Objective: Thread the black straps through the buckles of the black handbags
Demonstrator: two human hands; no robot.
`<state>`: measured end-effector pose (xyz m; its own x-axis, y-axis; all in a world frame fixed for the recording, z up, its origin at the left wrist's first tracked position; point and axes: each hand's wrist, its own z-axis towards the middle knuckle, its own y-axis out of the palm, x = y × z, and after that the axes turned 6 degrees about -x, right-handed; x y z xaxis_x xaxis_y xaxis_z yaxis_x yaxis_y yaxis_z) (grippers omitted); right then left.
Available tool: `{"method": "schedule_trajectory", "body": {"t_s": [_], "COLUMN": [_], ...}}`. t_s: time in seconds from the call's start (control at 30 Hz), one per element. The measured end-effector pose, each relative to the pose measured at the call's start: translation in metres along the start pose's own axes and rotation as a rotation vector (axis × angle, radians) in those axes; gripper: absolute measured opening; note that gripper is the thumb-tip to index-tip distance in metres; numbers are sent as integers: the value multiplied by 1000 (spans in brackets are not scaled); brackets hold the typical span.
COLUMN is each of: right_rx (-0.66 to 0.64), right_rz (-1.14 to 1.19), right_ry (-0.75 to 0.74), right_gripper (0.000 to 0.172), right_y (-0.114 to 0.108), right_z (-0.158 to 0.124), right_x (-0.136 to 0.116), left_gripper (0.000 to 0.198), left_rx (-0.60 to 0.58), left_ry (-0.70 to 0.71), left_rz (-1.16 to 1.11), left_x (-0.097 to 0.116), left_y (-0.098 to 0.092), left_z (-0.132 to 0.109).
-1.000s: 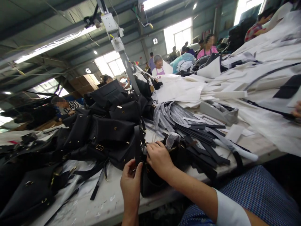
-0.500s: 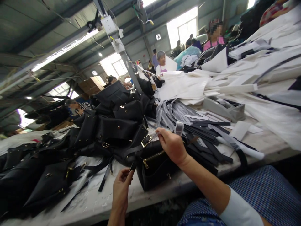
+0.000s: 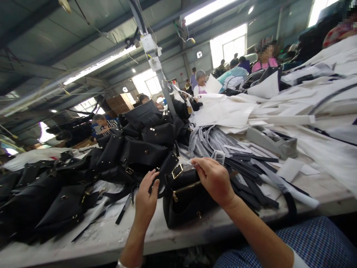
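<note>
In front of me on the table stands a black handbag (image 3: 184,208) with a gold zipper along its top. A gold buckle (image 3: 177,171) on a black strap rises at the bag's upper left. My right hand (image 3: 214,180) is above the bag, its thumb and forefinger pinching a thin whitish piece of plastic film (image 3: 186,162) close to the buckle. My left hand (image 3: 146,195) is raised left of the bag, fingers apart and nothing seen in it. The black strap passes behind its fingers; whether they touch is unclear.
A heap of black bags (image 3: 142,152) spreads to the left and behind. On the right lie black strips (image 3: 251,175), plastic-wrapped straps (image 3: 206,139), a grey tape dispenser (image 3: 275,143) and white sheets (image 3: 223,111). A slanting post with sockets (image 3: 147,42) stands behind. Several people work farther back.
My left hand has let go of the black strap end, opened and moved up. My right hand keeps its pinch near the buckle. The whole view has shifted slightly.
</note>
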<state>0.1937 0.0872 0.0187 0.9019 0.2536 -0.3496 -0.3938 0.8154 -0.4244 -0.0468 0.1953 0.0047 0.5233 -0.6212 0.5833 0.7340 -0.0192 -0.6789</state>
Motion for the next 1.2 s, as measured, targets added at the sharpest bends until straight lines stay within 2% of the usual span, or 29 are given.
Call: {"method": "schedule_trajectory", "body": {"t_s": [0.07, 0.17, 0.23, 0.37, 0.43, 0.47, 0.5, 0.57, 0.6, 0.67, 0.77, 0.9, 1.0, 1.07, 1.2], "right_rx": [6, 4, 11, 70, 30, -51, -156, -344, -380, -320, -183, 13, 178, 183, -17], "right_rz": [3, 12, 21, 124, 290, 410, 550, 843, 972, 1145, 1189, 1192, 1315, 1362, 1349], "right_ry": [-17, -30, -41, -55, 72, 199, 355, 656, 759, 849, 831, 807, 878, 923, 865], "right_gripper": [15, 20, 25, 35, 22, 13, 17, 40, 48, 55, 50, 41, 38, 38, 38], "right_y": [-3, -8, -14, -26, -27, -27, -25, -22, -20, -20, -24, -23, -16, -10, -7], "right_z": [-1, -1, -4, -27, -43, -50, -55, -59, -57, -48, -25, 3, 8, 2, -15], "right_x": [-1, -3, -7, -22, -29, -31, -33, -34, -35, -35, -35, -31, -27, -27, -32], "left_gripper": [36, 38, 41, 44, 44, 43, 41, 36, 34, 29, 28, 30, 31, 31, 29], "left_rx": [-124, -423, -560, -647, -676, -696, -716, -763, -790, -834, -827, -714, -614, -553, -468], "left_ry": [165, 175, 99, -32, -80, -99, -112, -119, -116, -111, -137, -174, -157, -132, -51], "left_rz": [40, -162, -363, -670, -753, -772, -781, -788, -792, -805, -841, -888, -841, -794, -702], "left_x": [38, 72, 75, 57, 50, 48, 48, 52, 55, 62, 73, 80, 80, 79, 79], "left_y": [-2, -2, 2, 12, 15, 16, 16, 14, 13, 12, 14, 23, 31, 36, 43], "left_z": [19, 35, 40, 42, 41, 40, 40, 38, 37, 35, 32, 29, 27, 24, 21]}}
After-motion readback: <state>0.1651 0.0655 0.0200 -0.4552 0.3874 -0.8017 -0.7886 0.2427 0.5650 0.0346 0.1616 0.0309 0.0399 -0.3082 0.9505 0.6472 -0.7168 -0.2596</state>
